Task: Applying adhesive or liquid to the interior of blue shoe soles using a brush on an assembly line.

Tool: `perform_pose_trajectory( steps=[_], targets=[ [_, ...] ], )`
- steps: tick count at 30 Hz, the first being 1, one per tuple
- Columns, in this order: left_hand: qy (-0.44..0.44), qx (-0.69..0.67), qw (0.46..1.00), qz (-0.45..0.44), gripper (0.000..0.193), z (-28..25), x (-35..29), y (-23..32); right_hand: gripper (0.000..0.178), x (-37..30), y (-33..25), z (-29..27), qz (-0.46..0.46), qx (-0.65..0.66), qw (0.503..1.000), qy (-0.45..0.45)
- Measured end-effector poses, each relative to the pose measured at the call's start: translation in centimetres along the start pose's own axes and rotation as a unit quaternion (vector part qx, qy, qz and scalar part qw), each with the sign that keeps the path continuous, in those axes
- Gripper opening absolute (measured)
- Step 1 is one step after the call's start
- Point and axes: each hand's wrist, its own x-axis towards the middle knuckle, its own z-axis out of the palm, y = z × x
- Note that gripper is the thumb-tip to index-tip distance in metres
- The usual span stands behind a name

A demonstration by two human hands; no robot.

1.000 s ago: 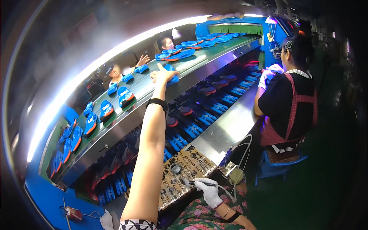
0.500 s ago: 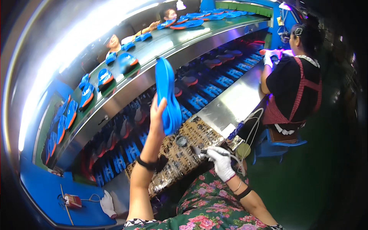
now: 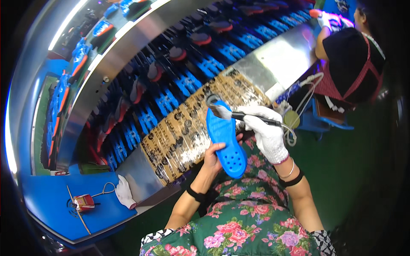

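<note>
My bare left hand (image 3: 212, 157) grips a blue shoe sole (image 3: 225, 134) by its edge, its toe end pointing away from me and its heel, with several round holes, toward my lap. A brush (image 3: 250, 117) is in my right hand (image 3: 270, 137), which wears a white knitted glove. Its pale bristles lie over the toe part of the sole; whether they touch it I cannot tell. Just beyond the toe stands a small round pot (image 3: 212, 99), partly hidden by the sole and brush.
Taped brown cardboard (image 3: 183, 136) covers the bench before me. Beyond it, shoe parts fill a rack (image 3: 179, 81) under a conveyor edge (image 3: 128, 45). At left, a loose white glove (image 3: 124, 194) and a small red box (image 3: 84, 202) lie on a blue surface. A co-worker (image 3: 346, 64) sits at right.
The sole has come down from near the conveyor to above the cardboard and my lap. The brush has moved up from beside the pot to the toe. My view has tilted down.
</note>
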Motion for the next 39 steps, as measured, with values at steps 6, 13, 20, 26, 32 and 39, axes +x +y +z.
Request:
perform_pose_trajectory(
  steps=[6, 13, 20, 26, 32, 39],
  targets=[
    [-0.046, -0.129, 0.99, 0.027, 0.093, 2.2, 1.7, 0.3, 0.025, -1.0, -1.1, 0.3, -0.124, -0.222, 0.966, -0.045],
    [-0.155, -0.201, 0.963, 0.089, 0.087, 4.7, 2.3, -0.2, 0.025, -1.2, -1.2, 0.2, -0.205, -0.269, 0.94, -0.042],
    [0.103, 0.036, 0.984, 0.139, 0.093, 7.2, 2.2, -1.0, 0.025, 0.4, -1.4, 0.0, -0.393, -0.428, 0.811, -0.073],
    [0.123, 0.233, 0.961, 0.078, 0.096, -2.1, 2.5, -4.1, 0.032, -2.6, 0.4, 1.5, -0.364, -0.462, 0.797, -0.138],
    [0.075, 0.092, 0.984, 0.134, 0.105, 5.5, 2.3, -1.9, 0.027, -1.5, -0.3, -0.2, -0.351, -0.417, 0.836, -0.057],
    [-0.047, -0.068, 0.993, 0.084, 0.103, -0.6, 3.0, -0.9, 0.025, -1.7, 0.6, 0.3, -0.397, -0.388, 0.822, -0.128]
  ],
)
